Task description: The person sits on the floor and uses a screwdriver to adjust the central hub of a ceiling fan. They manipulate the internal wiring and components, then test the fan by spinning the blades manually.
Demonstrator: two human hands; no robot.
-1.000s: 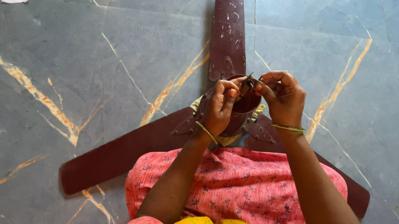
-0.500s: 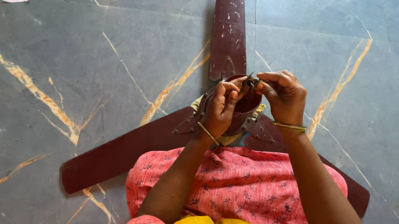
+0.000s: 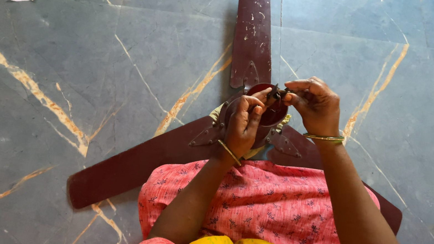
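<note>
Hiding fan hub (image 3: 273,115): left hand (image 3: 242,122)

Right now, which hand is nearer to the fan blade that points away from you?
Right. The right hand sits just right of the far blade's base; the left hand rests lower, on the fan hub, nearer the body.

The right hand (image 3: 314,104) has lifted slightly away from the left hand (image 3: 243,122) over the fan hub (image 3: 273,115).
</note>
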